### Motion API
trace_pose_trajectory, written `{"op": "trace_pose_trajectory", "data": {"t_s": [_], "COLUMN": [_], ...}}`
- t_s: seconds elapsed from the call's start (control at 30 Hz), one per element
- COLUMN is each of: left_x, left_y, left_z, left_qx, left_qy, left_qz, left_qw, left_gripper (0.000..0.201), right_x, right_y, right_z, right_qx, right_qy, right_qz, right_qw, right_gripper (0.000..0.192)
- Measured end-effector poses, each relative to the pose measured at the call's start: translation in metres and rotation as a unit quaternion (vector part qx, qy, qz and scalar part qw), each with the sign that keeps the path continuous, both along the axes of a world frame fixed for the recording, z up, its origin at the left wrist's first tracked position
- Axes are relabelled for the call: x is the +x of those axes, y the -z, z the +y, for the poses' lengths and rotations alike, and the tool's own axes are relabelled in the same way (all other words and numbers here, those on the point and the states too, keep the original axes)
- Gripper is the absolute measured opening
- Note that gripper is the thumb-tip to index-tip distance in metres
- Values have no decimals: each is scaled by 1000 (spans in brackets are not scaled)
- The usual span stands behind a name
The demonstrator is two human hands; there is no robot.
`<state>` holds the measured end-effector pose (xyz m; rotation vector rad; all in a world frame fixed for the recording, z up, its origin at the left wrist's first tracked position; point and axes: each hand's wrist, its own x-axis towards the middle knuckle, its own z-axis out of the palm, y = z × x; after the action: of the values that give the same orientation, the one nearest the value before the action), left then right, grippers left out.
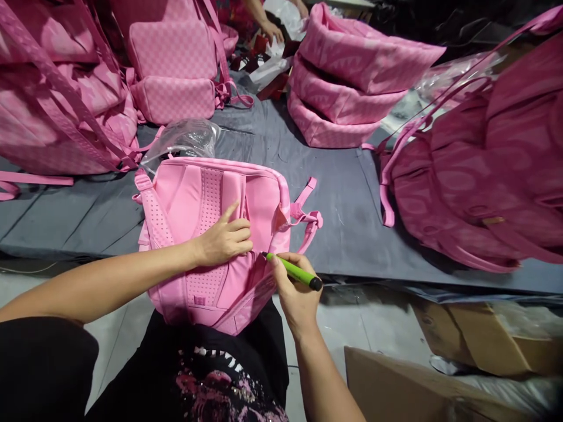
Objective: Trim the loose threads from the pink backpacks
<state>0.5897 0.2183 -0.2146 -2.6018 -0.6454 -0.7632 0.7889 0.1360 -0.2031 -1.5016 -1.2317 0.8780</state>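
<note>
A pink backpack [259, 199] rests at the table's near edge and against my lap, with its padded back panel and perforated straps facing up. My left hand [226, 237] lies across that panel, index finger stretched out and the other fingers curled on the fabric. Between the fingers of my right hand [295, 293] is a bright green marker pen [294, 271] with a black end. Its dark tip points left and meets, or nearly meets, the fabric beside my left fingers. Exact contact at the tip is too small to tell.
More pink backpacks [173, 53] stand on the grey-covered table [343, 205] at the left, and another big backpack [484, 158] at the right. Stacked pink bags [352, 76] sit behind. Clear plastic [189, 138] lies nearby. Another person's hand [271, 30] shows far back. Cardboard boxes [396, 381] fill the lower right.
</note>
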Motion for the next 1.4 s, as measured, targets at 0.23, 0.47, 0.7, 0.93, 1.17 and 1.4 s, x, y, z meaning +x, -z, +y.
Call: {"op": "trace_pose_trajectory", "data": {"t_s": [0.23, 0.47, 0.7, 0.93, 1.17, 1.4], "left_x": [2, 4, 2, 2, 2, 2], "left_y": [0, 0, -3, -1, -3, -4], "left_z": [1, 4, 0, -6, -6, -6], "left_qx": [8, -35, -107, -82, -75, -111], "left_qy": [-25, -34, 4, 20, 14, 7], "left_qz": [12, 28, 2, -23, -25, -15], "left_qw": [1000, 998, 994, 996, 997, 994], "left_gripper": [28, 27, 20, 23, 20, 21], "right_x": [-4, -5, -12, -15, -16, -17], "right_y": [1, 10, 9, 6, -1, 0], "right_z": [7, 7, 7, 8, 12, 13], "right_qx": [36, 72, 50, 11, 36, 53], "right_qy": [-46, -27, 28, 44, 63, 69], "right_qz": [-70, -97, -19, -1, -50, -59], "right_qw": [996, 992, 998, 999, 996, 994], "right_gripper": [24, 20, 27, 33, 26, 25]}}
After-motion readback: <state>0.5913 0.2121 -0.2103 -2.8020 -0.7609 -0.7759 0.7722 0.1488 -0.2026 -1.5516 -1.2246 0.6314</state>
